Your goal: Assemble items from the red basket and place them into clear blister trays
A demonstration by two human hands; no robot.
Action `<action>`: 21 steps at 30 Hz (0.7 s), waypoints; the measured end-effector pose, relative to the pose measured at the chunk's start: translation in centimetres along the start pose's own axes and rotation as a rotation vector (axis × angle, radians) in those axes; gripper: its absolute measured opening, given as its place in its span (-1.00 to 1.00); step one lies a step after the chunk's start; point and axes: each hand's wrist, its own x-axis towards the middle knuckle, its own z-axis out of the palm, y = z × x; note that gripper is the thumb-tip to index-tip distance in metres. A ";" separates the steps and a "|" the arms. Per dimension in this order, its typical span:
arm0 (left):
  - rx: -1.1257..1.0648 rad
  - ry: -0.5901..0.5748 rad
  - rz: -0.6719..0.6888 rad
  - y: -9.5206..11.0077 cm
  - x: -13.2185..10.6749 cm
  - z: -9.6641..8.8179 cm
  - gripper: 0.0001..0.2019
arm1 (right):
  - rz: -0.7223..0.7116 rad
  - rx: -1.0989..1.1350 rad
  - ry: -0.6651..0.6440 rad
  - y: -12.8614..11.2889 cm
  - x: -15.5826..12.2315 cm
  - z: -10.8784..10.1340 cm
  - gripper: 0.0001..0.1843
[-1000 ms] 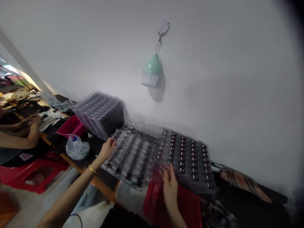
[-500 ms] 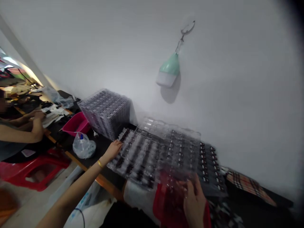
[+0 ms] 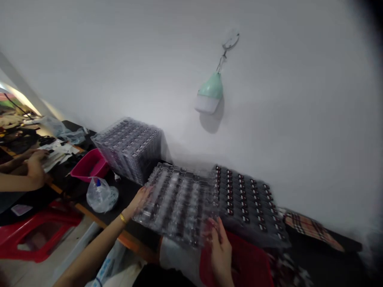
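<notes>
A clear plastic blister tray [image 3: 179,199] with moulded rows lies over rows of dark parts, directly in front of me. My right hand [image 3: 220,249] pinches its near right corner between thumb and fingers. At its left edge, my left hand [image 3: 140,198] has its fingers closed on the rim, partly hidden behind the plastic. To the right sits a second tray [image 3: 249,203], filled with rows of small dark pieces with pale and red marks. Beneath my right hand is a red plastic basket [image 3: 248,259].
A tall stack of filled trays [image 3: 128,147] stands at the back left. Beside it are a pink basin [image 3: 91,165] and a knotted clear bag [image 3: 101,195]. A plaid cloth item [image 3: 312,229] lies right. A green-white lamp [image 3: 210,93] hangs on the wall. A co-worker's arm [image 3: 26,175] rests far left.
My right hand has moved left with the clear tray, which has come off the right-hand tray and over the left one. The view has shifted slightly.
</notes>
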 end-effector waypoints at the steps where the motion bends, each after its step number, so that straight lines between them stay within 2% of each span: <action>1: 0.006 -0.015 0.011 -0.1 -0.1 0.1 -0.65 | -0.001 -0.005 0.005 0.0 0.1 0.0 -0.02; 7: 0.057 -0.084 0.027 -0.3 -0.4 0.4 -0.63 | -0.020 -0.035 0.033 -0.2 1.0 0.1 -0.06; 15: 0.127 -0.130 0.034 -0.6 -1.3 1.0 -0.54 | 0.061 0.073 0.006 1.0 2.3 0.7 0.06; 21: 0.164 -0.145 0.042 -0.5 -1.7 1.4 -0.47 | 0.022 0.046 -0.018 0.9 2.2 1.2 -0.03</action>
